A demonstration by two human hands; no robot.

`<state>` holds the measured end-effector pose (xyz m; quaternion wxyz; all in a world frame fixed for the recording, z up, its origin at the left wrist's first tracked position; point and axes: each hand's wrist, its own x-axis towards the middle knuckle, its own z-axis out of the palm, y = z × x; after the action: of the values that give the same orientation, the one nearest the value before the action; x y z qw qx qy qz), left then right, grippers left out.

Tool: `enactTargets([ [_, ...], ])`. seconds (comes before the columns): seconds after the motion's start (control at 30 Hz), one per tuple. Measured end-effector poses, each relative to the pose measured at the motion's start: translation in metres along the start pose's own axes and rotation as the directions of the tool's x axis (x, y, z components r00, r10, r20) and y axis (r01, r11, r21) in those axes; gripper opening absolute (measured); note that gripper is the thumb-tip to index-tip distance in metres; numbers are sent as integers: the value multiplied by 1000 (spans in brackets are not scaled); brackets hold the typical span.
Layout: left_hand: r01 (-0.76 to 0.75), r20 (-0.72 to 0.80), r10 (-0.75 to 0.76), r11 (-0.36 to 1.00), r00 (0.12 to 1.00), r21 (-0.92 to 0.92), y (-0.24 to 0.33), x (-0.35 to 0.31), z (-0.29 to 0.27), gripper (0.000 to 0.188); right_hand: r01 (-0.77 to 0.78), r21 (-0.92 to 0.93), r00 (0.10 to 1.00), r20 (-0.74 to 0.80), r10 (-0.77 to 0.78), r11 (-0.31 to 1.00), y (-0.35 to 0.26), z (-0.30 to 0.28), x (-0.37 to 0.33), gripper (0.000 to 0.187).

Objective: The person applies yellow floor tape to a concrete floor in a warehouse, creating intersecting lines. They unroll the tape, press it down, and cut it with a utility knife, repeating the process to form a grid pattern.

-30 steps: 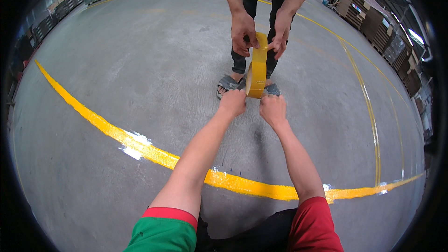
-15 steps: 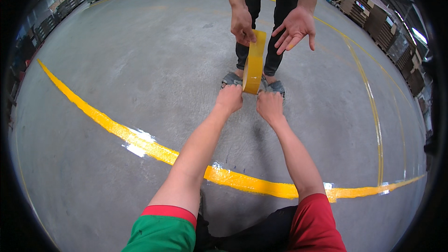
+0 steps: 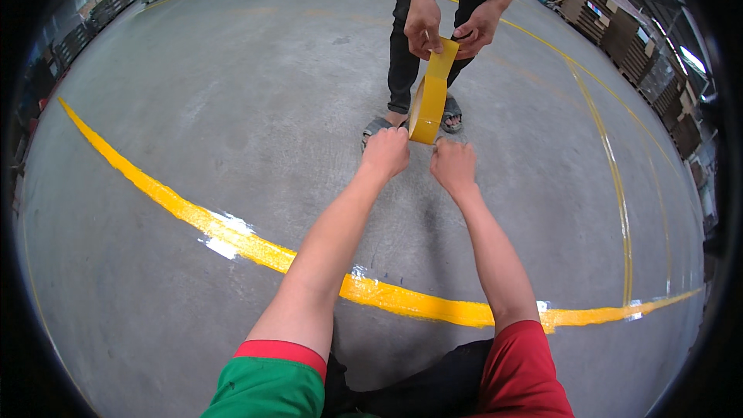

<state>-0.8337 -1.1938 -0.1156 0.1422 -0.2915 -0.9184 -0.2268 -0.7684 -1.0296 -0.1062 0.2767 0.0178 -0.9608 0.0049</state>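
Note:
A roll of yellow adhesive tape [image 3: 425, 118] is upright between my two hands, its hollow core partly showing on the left. My left hand [image 3: 387, 153] is closed against the roll's lower left edge. Close to its lower right edge, my right hand [image 3: 454, 162] is also closed; what its fingers grip is hidden. From the roll a tape strip [image 3: 443, 58] runs upward to another person facing me. That person's one hand [image 3: 422, 25] pinches the strip's upper end, and their other hand [image 3: 478, 29] is at its right edge.
A painted yellow line [image 3: 418, 303] crosses the grey floor [image 3: 193, 124] below my forearms, with whitish shiny patches along its edges. The other person's sandals [image 3: 451, 114] stand just beyond the roll. Stacks of flat brown boards [image 3: 592, 11] line the far edges.
The other person's open hand has closed in on the strip, and both their hands moved slightly right. The roll has risen a little and tilted right; a small gap shows beside my right hand.

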Motion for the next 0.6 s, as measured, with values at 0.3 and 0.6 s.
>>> enactTargets([
  [0.3,-98,-119,95,995,988,-13,18,18,-8,12,-93,4,995,-37,93,996,16,-19,12,13],
  [0.6,-130,-189,121,991,974,-31,57,56,-27,9,-213,-106,973,-115,201,971,36,-70,33,14],
])
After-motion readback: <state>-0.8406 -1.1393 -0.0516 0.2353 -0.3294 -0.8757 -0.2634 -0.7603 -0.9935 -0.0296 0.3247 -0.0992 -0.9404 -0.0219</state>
